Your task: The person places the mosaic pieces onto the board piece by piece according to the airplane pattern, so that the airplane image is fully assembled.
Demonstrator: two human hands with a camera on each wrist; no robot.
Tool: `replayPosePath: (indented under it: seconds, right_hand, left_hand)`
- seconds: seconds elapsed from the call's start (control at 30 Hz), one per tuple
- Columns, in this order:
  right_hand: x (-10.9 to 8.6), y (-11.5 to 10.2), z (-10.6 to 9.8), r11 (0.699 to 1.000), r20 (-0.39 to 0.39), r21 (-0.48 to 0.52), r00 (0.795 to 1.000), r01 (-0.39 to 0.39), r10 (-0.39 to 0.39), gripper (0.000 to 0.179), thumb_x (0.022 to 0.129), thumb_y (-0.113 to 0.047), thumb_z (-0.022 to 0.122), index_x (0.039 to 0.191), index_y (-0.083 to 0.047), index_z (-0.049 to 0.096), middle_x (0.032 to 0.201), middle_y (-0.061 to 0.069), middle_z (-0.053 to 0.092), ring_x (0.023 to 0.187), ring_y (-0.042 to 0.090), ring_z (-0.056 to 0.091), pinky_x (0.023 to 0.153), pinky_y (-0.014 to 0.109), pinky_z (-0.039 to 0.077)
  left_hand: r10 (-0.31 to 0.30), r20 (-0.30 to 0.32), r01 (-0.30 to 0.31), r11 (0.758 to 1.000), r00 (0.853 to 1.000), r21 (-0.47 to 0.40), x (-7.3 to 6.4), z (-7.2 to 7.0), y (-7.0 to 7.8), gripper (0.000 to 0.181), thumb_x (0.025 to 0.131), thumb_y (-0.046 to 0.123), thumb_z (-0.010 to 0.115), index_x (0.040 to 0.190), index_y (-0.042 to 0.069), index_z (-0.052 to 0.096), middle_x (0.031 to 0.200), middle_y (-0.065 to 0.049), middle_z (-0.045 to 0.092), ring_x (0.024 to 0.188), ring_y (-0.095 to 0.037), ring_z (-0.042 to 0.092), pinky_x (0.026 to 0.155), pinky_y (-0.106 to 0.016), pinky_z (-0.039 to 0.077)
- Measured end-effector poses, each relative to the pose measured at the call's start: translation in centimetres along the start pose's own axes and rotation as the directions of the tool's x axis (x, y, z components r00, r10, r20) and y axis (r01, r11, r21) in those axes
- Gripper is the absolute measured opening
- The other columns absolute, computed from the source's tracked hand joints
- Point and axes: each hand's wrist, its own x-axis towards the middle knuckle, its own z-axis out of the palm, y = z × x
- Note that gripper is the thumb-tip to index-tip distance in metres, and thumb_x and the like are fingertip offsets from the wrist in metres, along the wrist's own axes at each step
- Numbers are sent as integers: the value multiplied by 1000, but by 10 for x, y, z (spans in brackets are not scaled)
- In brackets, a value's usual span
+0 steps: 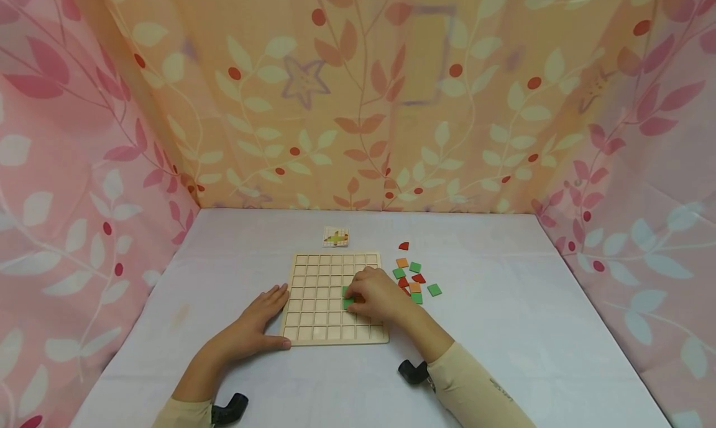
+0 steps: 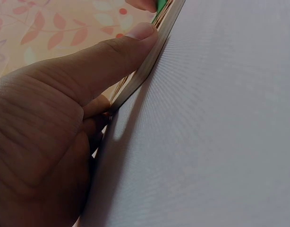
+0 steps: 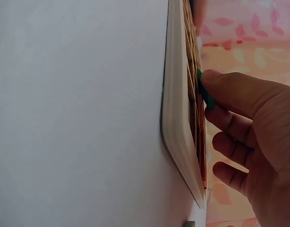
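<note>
A pale wooden board [image 1: 316, 304] with a grid of square recesses lies flat on the table. My left hand [image 1: 254, 325] rests at its left side, fingertips on the edge and thumb at the near left corner. In the left wrist view the thumb [image 2: 121, 52] lies straight against the board's rim [image 2: 142, 71]. Over the right half of the grid, my right hand [image 1: 377, 294] pinches a green square tile [image 3: 206, 92] between thumb and index finger, its edge tipped against the board. More green [image 1: 345, 291] shows in the grid by those fingertips, partly hidden by the hand.
To the board's right lie loose green tiles [image 1: 434, 289], orange squares [image 1: 402, 263] and red rounded-edge pieces [image 1: 404, 246]. A small picture card [image 1: 335, 236] with a coloured figure on a grid lies beyond the board. Floral cloth walls [image 1: 358, 136] enclose the white table [image 1: 503, 304].
</note>
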Motion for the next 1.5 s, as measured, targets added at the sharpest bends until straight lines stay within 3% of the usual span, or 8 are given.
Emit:
replayPosePath:
  seconds: [0.1, 0.33, 0.5, 0.57, 0.8, 1.13, 1.37, 1.5]
  right_hand:
    - [1, 0, 2, 1000, -6, -8, 1000, 4, -5, 16, 87, -34, 81, 101, -25, 81, 97, -12, 68, 97, 11, 54, 87, 31, 45]
    - [1, -3, 3, 1000, -11, 6, 1000, -13, 13, 17, 85, -35, 83, 99, -25, 81, 93, -12, 67, 93, 10, 53, 83, 30, 44]
    - [1, -3, 4, 999, -8, 5, 999, -34, 34, 18, 85, -37, 84, 99, -25, 81, 92, -14, 66, 92, 9, 52, 82, 29, 43]
    - [1, -3, 4, 999, -5, 10, 999, -36, 36, 19, 85, -37, 84, 100, -26, 81, 92, -14, 67, 92, 9, 52, 81, 29, 43]
    - [-2, -4, -11, 999, 5, 29, 999, -33, 33, 20, 87, -33, 80, 105, -24, 81, 99, -11, 69, 97, 11, 52, 89, 33, 44]
    - [-28, 6, -53, 992, -94, 125, 995, 36, -25, 15, 90, -23, 78, 104, -18, 80, 102, -10, 70, 105, 15, 58, 98, 42, 47]
    - [-50, 22, -71, 991, -126, 124, 990, -46, 61, 16, 89, -22, 80, 105, -25, 79, 105, -13, 69, 109, 12, 60, 103, 43, 47]
    - [-61, 32, -80, 987, -164, 133, 980, -95, 117, 16, 88, -21, 82, 104, -24, 78, 105, -14, 69, 112, 14, 59, 105, 45, 47]
  left_hand:
    - [-5, 0, 5, 1000, 1000, -4, 0, 0, 0, 117, 74, 63, 82, 162, 8, 26, 172, -3, 17, 160, -30, 8, 126, -26, -6]
    - [-17, 8, 17, 1000, 1000, -4, 0, 0, 1, 118, 74, 62, 82, 162, 8, 26, 172, -2, 16, 160, -29, 8, 129, -46, 2]
    - [-11, 5, 11, 1000, 1000, 1, 0, 0, 0, 118, 74, 63, 82, 163, 9, 26, 172, -2, 16, 160, -30, 8, 127, -53, 5]
    - [-10, 2, 10, 1000, 1000, 1, 0, 0, -1, 118, 74, 64, 81, 163, 9, 26, 172, -1, 16, 160, -30, 8, 128, -50, 3]
    - [-4, 2, 4, 1000, 1000, -6, -1, 1, -1, 118, 74, 63, 81, 163, 9, 25, 172, -1, 16, 160, -30, 8, 122, -16, -11]
    - [3, 1, -3, 1000, 1000, -7, -1, 0, 1, 117, 74, 61, 83, 162, 8, 26, 172, -2, 16, 160, -30, 8, 119, -12, -12]
    - [5, 3, -5, 1000, 1000, 5, 1, 1, 0, 118, 74, 63, 82, 162, 7, 26, 172, -3, 16, 160, -30, 8, 115, -7, -13]
    - [9, 1, -9, 1000, 1000, 1, 0, 1, -2, 117, 75, 62, 81, 162, 7, 26, 172, -3, 16, 160, -29, 9, 122, -15, -11]
